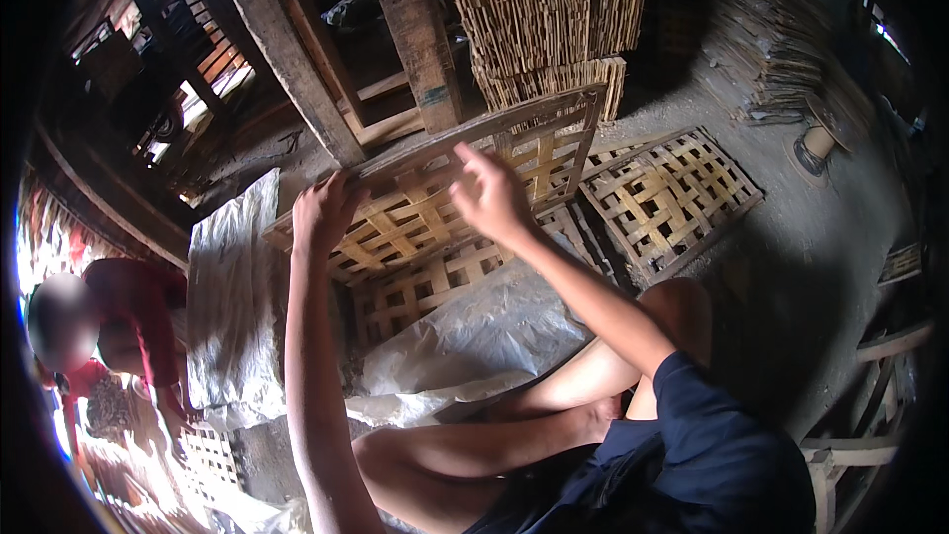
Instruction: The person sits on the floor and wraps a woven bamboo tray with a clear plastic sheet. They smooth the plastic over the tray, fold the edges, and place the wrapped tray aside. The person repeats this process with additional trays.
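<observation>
My left hand (pixel 323 213) grips the upper left edge of a wooden-framed panel of woven bamboo strips (pixel 415 219), which is tilted up in front of me. My right hand (pixel 489 193) is raised before the panel's upper middle, fingers apart and slightly blurred, with nothing held in it. Below the panel lies another woven bamboo panel (pixel 445 278), partly covered by a clear plastic sheet (pixel 482 326). My crossed legs are beside the sheet.
Another woven panel (pixel 671 200) lies to the right. Behind stand bundled stacks of thin slats (pixel 549 22) and a timber frame (pixel 415 30). A plastic-covered block (pixel 236 297) is at left, near a person in red (pixel 137 311). A spool (pixel 812 152) stands at far right.
</observation>
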A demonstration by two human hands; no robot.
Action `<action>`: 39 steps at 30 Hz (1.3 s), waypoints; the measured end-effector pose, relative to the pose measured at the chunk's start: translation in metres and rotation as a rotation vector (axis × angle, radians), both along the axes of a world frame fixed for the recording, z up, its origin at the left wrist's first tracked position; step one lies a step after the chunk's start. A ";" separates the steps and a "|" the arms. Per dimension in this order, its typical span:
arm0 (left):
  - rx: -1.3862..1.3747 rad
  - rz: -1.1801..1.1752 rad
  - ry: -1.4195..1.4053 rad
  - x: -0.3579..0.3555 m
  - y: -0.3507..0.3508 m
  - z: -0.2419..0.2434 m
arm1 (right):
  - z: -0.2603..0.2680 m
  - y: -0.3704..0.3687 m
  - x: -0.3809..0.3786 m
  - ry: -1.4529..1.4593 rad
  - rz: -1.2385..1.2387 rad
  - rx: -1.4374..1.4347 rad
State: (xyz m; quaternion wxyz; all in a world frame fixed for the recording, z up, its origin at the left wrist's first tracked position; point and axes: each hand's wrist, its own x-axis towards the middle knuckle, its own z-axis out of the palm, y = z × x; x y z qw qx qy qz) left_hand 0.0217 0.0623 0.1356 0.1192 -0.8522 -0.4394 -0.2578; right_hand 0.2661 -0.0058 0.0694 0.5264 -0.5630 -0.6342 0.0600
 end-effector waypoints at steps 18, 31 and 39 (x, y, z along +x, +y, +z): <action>0.289 0.137 -0.016 0.011 -0.035 -0.020 | 0.048 0.049 0.203 -0.649 0.098 -0.017; -0.636 0.198 0.561 -0.070 -0.204 -0.214 | 0.068 0.012 0.145 -0.738 -0.072 0.188; 0.057 0.809 0.194 -0.234 -0.193 0.030 | 0.106 -0.005 0.177 -0.857 -0.117 0.023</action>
